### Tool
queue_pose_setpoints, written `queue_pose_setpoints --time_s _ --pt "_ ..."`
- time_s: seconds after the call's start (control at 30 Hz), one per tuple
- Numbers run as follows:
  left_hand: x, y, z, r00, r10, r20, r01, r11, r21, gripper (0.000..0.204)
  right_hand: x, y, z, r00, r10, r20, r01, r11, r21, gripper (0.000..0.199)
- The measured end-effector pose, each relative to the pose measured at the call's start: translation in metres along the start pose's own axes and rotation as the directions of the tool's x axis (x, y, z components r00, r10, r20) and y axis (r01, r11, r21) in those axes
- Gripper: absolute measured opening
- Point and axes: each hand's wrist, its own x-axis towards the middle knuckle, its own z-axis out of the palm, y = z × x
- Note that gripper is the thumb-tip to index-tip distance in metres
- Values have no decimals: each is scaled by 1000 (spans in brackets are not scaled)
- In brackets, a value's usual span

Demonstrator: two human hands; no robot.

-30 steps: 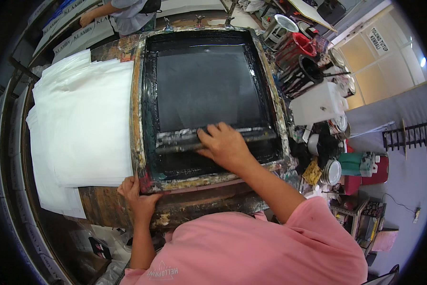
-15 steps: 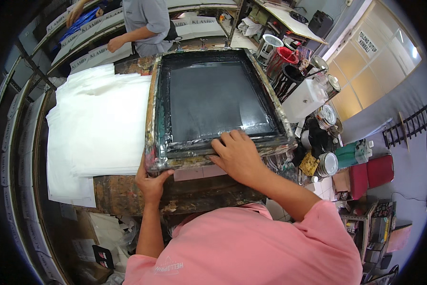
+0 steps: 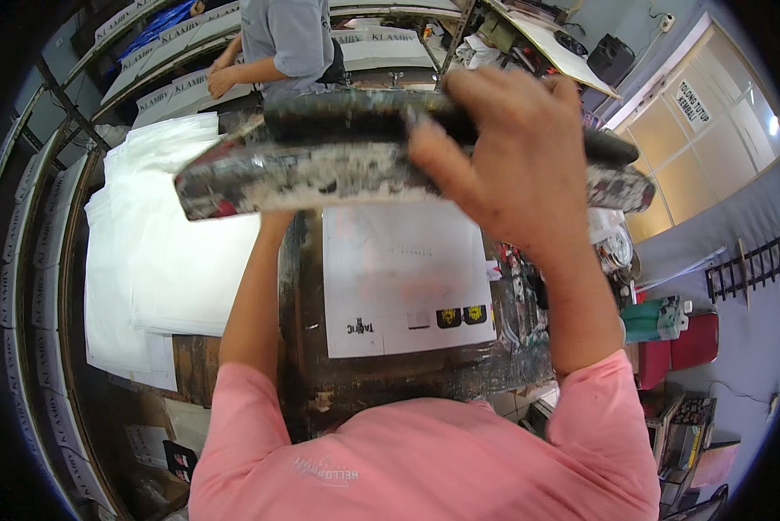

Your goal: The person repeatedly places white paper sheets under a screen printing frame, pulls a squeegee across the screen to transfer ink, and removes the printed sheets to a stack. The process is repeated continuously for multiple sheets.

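A screen printing frame (image 3: pixel 312 178), its wood caked in old ink, is tilted up with its near edge raised toward me. My right hand (image 3: pixel 524 148), slightly blurred, grips that edge, thumb and fingers around it. A dark bar (image 3: pixel 355 117) runs just behind the edge. Below the frame a white printed sheet (image 3: pixel 398 269) lies on the stained table, small black marks along its near end. My left forearm (image 3: pixel 253 295) reaches up under the left part of the frame, which hides the hand. To the left is a stack of white sheets (image 3: pixel 177 252).
Long racks with pale printed pieces (image 3: pixel 34 278) run along the left side and back. A person in a grey shirt (image 3: pixel 286 43) stands behind the table. Right of the table are a teal container (image 3: pixel 654 319) and a red chair (image 3: pixel 698 339).
The near edge of the screen printing frame has swung up from the table, uncovering the printed sheet. My right hand rose with it; my left hand went out of sight behind the frame.
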Motion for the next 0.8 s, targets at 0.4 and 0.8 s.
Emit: queue_pose_setpoints --time_s 0.4,0.8 --pt "104 -80 138 953 167 253 -292 733 614 32 78 28 -17 995 30 99 -38 996 86 51" --pt "9 18 -40 995 90 32 -96 945 314 13 64 25 -18 995 77 67 -79 997 19 50"
